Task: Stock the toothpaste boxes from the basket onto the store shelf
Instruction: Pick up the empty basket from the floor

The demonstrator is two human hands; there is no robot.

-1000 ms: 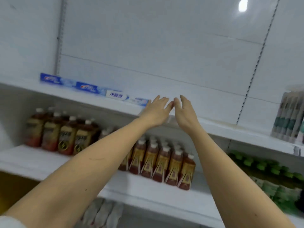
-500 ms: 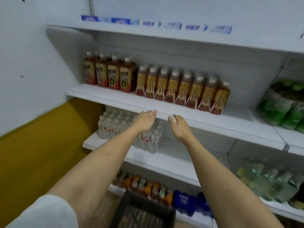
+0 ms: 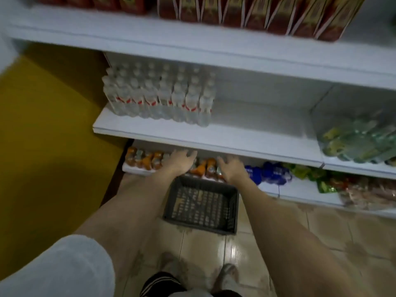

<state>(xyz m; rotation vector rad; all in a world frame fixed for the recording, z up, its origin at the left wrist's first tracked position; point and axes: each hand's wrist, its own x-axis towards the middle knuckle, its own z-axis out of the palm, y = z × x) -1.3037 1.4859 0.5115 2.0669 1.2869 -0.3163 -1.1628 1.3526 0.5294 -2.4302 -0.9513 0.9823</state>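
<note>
A dark plastic basket stands on the tiled floor in front of the shelving, and I see no boxes inside it through its mesh bottom. My left hand hovers above the basket's far left corner with spread fingers, holding nothing. My right hand hangs over the far right corner, also spread and holding nothing. Both hands are in front of the lowest shelf. No toothpaste boxes are in view; the top shelf is out of frame.
Clear water bottles fill the left of the middle shelf. Orange-capped bottles and blue packs sit on the bottom shelf. Red-brown drink bottles line the shelf above. A yellow wall is on the left.
The view has swung down from the top shelf with its toothpaste boxes to the floor. Both hands have dropped from the shelf to just over the basket, still holding nothing.
</note>
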